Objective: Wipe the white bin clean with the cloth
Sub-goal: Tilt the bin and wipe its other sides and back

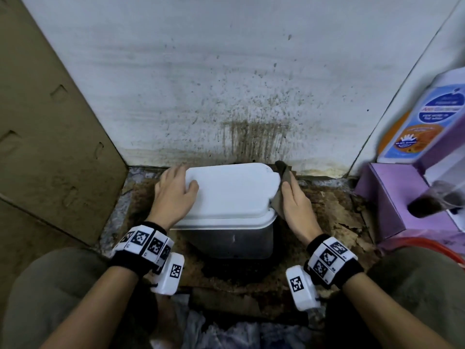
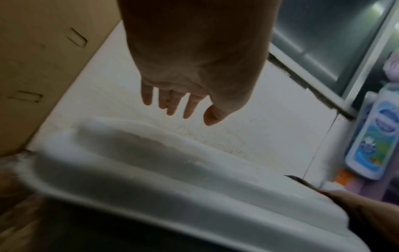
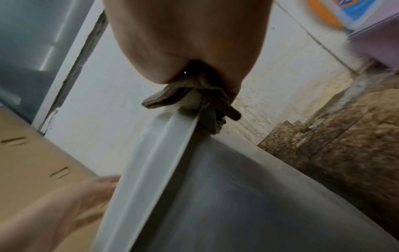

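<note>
The white bin [image 1: 234,238] stands on the floor against the wall, its white lid [image 1: 231,195] on top. My left hand [image 1: 181,180] rests on the lid's left side with the thumb on top. Its fingers [image 2: 187,107] hang straight over the lid [image 2: 151,170] in the left wrist view. My right hand [image 1: 292,195] holds a brown cloth [image 1: 283,172] against the lid's right edge. In the right wrist view the cloth [image 3: 207,95] is bunched around the lid's rim [image 3: 151,153] under that hand [image 3: 190,42], above the bin's grey wall [image 3: 215,196].
A cardboard panel [image 1: 50,134] leans at the left. The white wall [image 1: 226,96] behind the bin is stained brown. A purple box [image 1: 392,197] and a bottle with a blue and orange label [image 1: 422,122] stand at the right. The floor [image 1: 327,210] is worn and flaking.
</note>
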`<state>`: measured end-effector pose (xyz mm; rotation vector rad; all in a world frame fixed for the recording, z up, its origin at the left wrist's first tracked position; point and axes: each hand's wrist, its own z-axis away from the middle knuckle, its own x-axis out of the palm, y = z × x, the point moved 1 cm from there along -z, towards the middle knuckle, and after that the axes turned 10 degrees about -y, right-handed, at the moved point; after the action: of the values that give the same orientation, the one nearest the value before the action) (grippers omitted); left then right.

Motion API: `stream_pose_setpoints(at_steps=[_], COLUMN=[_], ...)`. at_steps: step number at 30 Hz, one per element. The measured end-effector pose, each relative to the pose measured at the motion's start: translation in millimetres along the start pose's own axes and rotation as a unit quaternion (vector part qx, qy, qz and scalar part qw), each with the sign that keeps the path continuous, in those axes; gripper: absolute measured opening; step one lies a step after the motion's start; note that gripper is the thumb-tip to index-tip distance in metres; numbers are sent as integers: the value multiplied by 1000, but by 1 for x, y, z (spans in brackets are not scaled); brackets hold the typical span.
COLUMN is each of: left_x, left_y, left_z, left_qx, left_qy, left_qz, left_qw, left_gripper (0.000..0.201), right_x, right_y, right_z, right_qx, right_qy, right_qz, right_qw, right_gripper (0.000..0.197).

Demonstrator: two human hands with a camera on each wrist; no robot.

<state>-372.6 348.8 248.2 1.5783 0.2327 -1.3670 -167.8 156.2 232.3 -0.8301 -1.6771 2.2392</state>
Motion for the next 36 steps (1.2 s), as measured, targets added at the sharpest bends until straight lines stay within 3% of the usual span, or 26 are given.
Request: stream_pose_setpoints(at_steps=[3,6,11,15,17,23,30,34,36], left_x=[4,6,22,30,35,27,16,13,15], left_y=[-18,-33,-42,-54,-63,-37,-31,-34,-35], left_z=[3,3,5,-2,-8,-6,-24,-22,-20], left_qx=[-92,-168,-157,-144,-136,-92,-28,-63,-78], left_qy=[-29,-107,-182,-189,-180,-126,-93,-94,-103], left_qz=[-15,8,109,171,186,214,221,262,262], left_qw=[995,980,964,956,956,964,970,958,957], left_gripper=[57,68,62,103,111,62,63,45,47], right_x=[-12,-22,-35,-42,-41,-30,3,13,13], right_y=[9,20,31,36,36,40,64,59,57], right_z=[0,0,-1,-1,-1,22,69,79,79], right_qx=[28,54,90,112,106,118,114,76,78], right_qy=[22,33,41,51,62,154,195,191,183], right_qz=[-4,1,-17,-30,-36,-82,-116,-93,-86], right_qw=[999,998,995,992,992,978,967,974,976], right_gripper=[53,54,55,54,53,45,46,43,43])
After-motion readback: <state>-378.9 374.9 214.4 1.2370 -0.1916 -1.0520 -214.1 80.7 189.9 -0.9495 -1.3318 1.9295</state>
